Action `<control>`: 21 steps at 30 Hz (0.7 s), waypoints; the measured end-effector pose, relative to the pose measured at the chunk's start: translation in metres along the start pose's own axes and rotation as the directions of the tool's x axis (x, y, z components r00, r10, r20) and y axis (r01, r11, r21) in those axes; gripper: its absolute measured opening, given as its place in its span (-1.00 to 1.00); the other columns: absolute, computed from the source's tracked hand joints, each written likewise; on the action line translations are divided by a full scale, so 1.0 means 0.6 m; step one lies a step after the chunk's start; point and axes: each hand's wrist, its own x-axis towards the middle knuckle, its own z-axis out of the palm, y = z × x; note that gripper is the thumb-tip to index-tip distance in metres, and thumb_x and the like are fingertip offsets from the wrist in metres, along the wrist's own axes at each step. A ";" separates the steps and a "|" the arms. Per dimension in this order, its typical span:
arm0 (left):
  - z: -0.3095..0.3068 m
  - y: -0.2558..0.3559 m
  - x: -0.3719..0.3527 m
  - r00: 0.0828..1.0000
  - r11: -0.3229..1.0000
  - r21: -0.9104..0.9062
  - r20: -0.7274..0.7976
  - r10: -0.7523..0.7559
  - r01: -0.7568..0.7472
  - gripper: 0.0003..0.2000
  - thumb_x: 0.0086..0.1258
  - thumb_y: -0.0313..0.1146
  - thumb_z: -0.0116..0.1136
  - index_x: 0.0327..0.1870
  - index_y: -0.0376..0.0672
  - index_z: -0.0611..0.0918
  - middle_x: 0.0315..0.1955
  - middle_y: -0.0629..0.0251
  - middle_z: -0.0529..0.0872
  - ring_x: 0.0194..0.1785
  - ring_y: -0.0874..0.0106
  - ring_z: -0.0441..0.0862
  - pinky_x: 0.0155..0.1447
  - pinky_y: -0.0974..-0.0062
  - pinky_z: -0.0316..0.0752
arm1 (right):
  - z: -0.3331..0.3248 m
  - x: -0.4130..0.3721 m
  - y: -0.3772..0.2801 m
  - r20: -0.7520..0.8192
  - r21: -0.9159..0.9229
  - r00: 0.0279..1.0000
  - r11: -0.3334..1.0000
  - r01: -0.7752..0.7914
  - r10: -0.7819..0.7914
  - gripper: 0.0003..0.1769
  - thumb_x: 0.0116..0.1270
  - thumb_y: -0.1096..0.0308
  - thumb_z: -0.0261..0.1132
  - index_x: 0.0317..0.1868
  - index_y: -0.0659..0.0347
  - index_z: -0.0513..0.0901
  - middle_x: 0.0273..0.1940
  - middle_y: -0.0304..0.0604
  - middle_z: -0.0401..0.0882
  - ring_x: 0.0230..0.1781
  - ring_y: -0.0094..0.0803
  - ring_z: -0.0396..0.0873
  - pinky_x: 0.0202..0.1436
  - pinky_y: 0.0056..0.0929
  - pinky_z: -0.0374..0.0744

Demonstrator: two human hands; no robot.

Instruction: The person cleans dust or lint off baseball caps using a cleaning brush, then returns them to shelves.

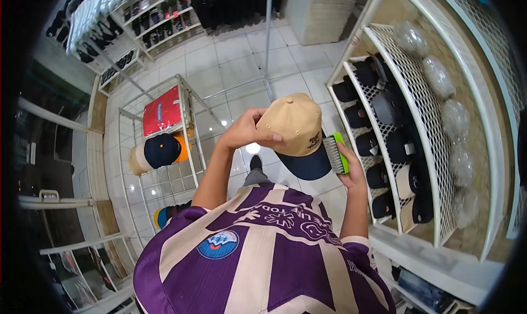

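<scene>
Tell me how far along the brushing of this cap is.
Done: no finished brushing can be confirmed. Dark fabric caps sit on the white mesh shelf, but nothing shows whether they were brushed.
In hand: the left hand holds a tan cap with a navy brim; the right hand holds a green brush, grey bristles beside the brim.
Remaining: probably finishing this cap and setting both down, as both are held.

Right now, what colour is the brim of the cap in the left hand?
Dark navy, against the cap's tan crown; the head view shows it best.
</scene>
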 end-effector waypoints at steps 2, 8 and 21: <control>0.034 0.006 0.002 0.998 0.999 0.005 -0.053 -0.044 0.044 -0.57 0.32 -0.39 0.48 0.17 -0.31 0.66 -0.07 0.35 0.78 -0.05 0.56 0.68 0.10 0.50 0.60 | 0.003 -0.001 -0.002 -0.063 -0.047 0.996 0.997 0.054 -0.057 -0.62 0.53 0.20 0.31 0.17 0.31 0.65 -0.05 -0.26 0.74 -0.13 -0.59 0.67 -0.04 -0.60 0.57; 0.094 -0.033 0.027 0.992 0.989 -0.138 -0.115 -0.059 0.043 -0.61 0.41 -0.38 0.42 0.20 -0.29 0.64 -0.09 0.37 0.78 -0.09 0.59 0.69 0.03 0.54 0.62 | 0.067 -0.016 0.036 0.039 -0.686 0.590 0.408 0.603 -0.807 -0.40 0.40 0.30 0.45 0.32 0.46 0.50 0.03 0.00 0.65 0.00 -0.27 0.63 0.11 -0.30 0.59; 0.145 -0.051 0.029 0.995 0.990 -0.113 0.051 -0.082 0.087 -0.58 0.43 -0.31 0.41 0.21 -0.32 0.63 -0.03 0.32 0.77 0.00 0.58 0.67 0.12 0.53 0.59 | 0.106 -0.036 -0.046 0.516 -0.763 0.440 -0.162 0.626 -0.735 -0.29 0.24 0.41 0.50 0.40 0.34 0.53 0.00 0.06 0.56 -0.01 -0.12 0.62 0.09 -0.31 0.59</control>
